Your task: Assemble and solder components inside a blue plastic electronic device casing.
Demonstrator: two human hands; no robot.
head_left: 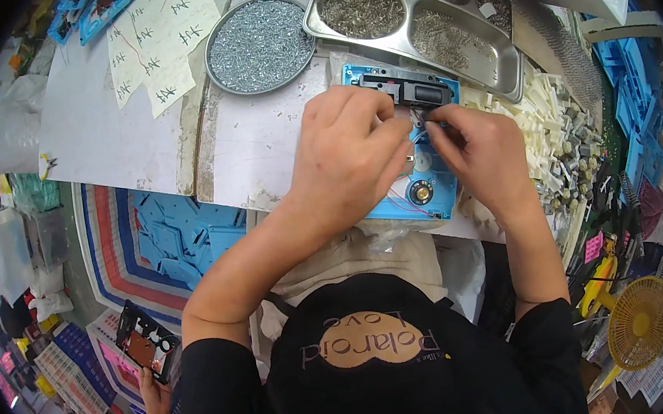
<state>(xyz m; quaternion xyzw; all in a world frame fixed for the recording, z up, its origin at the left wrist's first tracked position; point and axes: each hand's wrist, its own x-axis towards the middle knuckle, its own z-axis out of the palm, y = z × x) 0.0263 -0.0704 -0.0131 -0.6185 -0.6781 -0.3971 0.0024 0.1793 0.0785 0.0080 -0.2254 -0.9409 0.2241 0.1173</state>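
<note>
A blue plastic housing [438,188] lies on the white work surface, with a black block [416,91] at its far end, a small round brass-coloured part [420,192] near its front and thin red wires. My left hand [346,153] rests over the housing's left side, fingers curled on it near the black block. My right hand [483,150] sits on its right side, fingertips pinching a small part just below the black block. What the fingertips pinch is too small to tell.
A round metal dish of screws [260,46] and a divided metal tray of small parts [417,24] stand behind. White plastic pieces [536,117] pile at right; blue housings [177,235] fill a bag at left. Another person's hand [153,391] holds a device at lower left. A yellow fan [641,322] sits lower right.
</note>
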